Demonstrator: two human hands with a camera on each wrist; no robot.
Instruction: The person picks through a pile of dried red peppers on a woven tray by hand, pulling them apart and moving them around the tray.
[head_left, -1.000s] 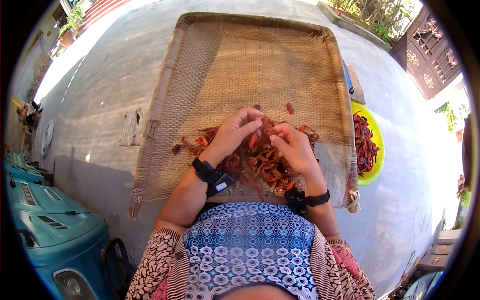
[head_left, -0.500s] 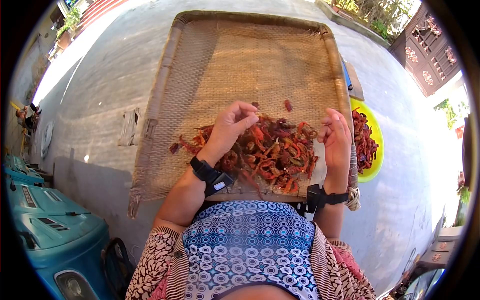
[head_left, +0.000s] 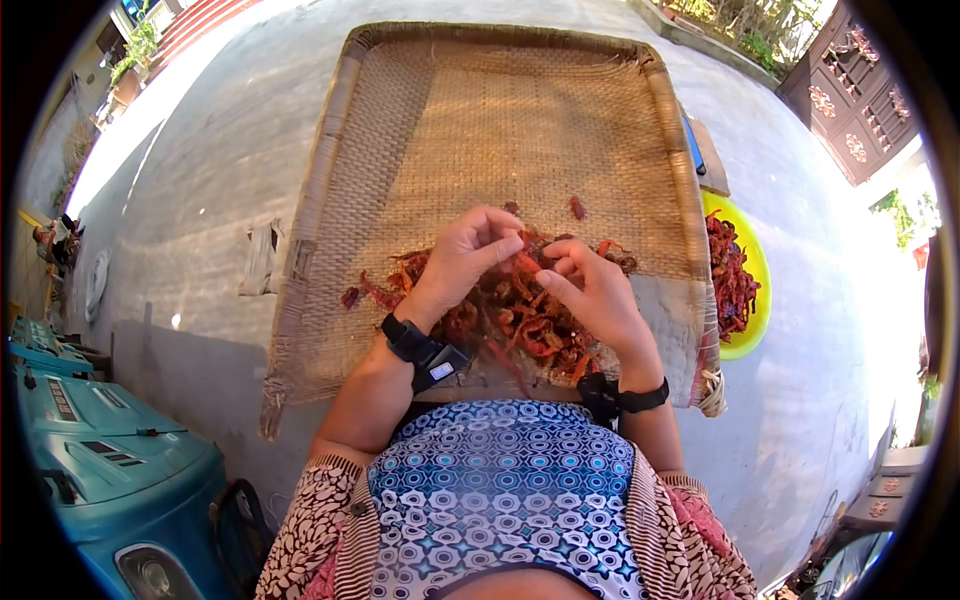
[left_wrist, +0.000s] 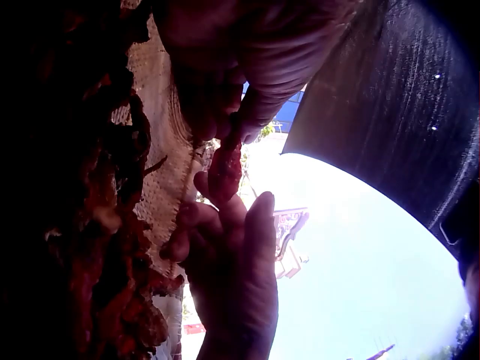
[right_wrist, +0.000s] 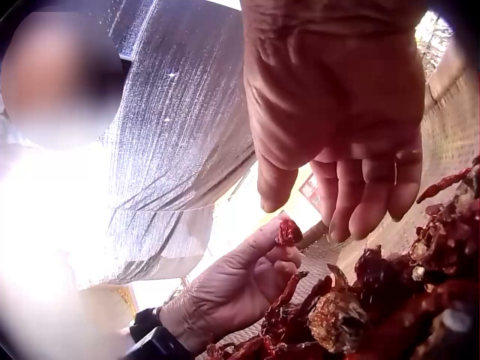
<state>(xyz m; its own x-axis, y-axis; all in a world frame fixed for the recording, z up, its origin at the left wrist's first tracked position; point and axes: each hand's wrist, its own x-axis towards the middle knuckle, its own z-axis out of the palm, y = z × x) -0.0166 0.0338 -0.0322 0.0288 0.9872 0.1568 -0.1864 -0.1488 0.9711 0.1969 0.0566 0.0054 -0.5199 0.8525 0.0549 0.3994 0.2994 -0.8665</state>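
In the head view the left hand (head_left: 462, 262) pinches a red dried pepper (head_left: 527, 263) between thumb and fingers, above a pile of dried red peppers (head_left: 540, 335). Just to its right hovers the right hand (head_left: 598, 300), thumb and fingers apart. The left wrist view has the pepper (left_wrist: 226, 171) hanging from the left hand (left_wrist: 259, 56), with the right hand (left_wrist: 232, 277) close below it; contact is unclear. From the right wrist, the right hand (right_wrist: 337, 105) shows nothing between its thumb and loosely bent fingers, while the left hand (right_wrist: 232, 289) holds the pepper (right_wrist: 288, 233).
The pile lies at the near end of a woven tray (head_left: 520, 130) with a raised rim. Beyond its right edge is a yellow-green bowl (head_left: 759, 285) of red peppers (head_left: 732, 280). A teal vehicle (head_left: 120, 440) stands at the lower left.
The right hand moved out to the tray's right edge near the bowl, then came back beside the left hand. The left hand has stayed nearly in place; a red pepper now shows in its fingertips.
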